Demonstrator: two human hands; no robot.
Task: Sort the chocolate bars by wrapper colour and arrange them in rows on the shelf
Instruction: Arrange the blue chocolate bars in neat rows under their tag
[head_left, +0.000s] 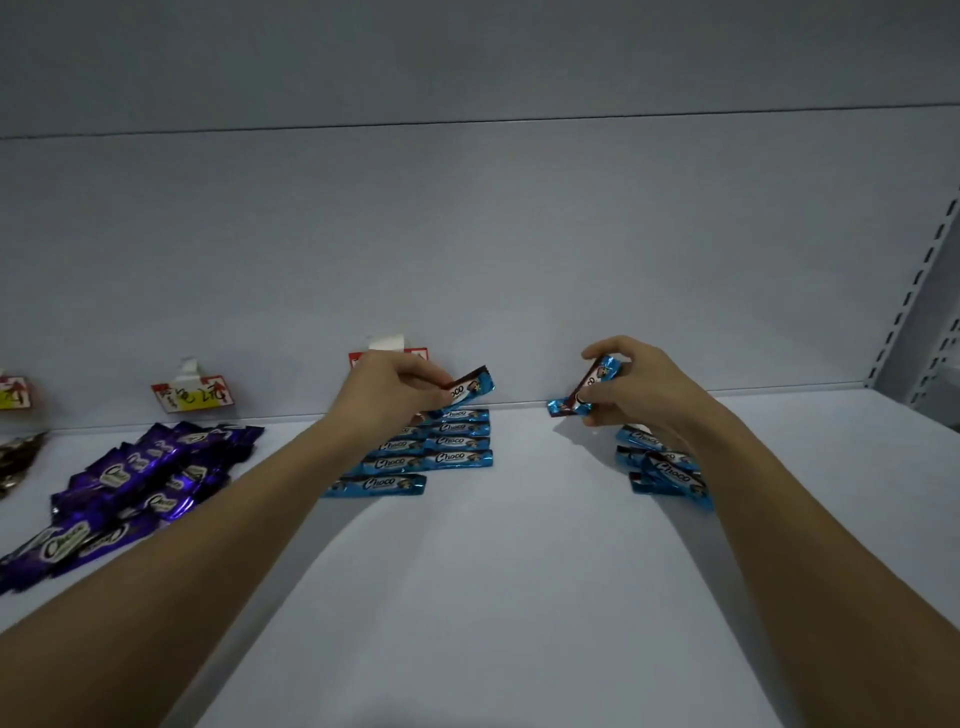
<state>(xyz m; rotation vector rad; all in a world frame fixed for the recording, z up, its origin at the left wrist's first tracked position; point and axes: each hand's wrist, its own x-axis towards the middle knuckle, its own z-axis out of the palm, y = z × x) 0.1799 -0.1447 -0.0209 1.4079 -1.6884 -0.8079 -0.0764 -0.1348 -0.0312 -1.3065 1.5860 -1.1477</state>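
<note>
Each hand pinches one blue bar: left hand (402, 387) over the blue rows (436, 447), ready to extend them. The right hand (631, 387) lifts its bar (584, 395) from the loose pile (665, 467) on the shelf (519, 571).

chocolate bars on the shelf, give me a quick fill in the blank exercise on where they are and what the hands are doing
1. Each hand, the left hand and the right hand, holds one bar in a ____ wrapper.
2. The loose heap at the left of the shelf has ____ wrappers.
3. The neat rows of blue bars lie under the ____ hand.
4. The small blue pile lies partly hidden under the ____ wrist.

Missing words: blue; purple; left; right
</note>
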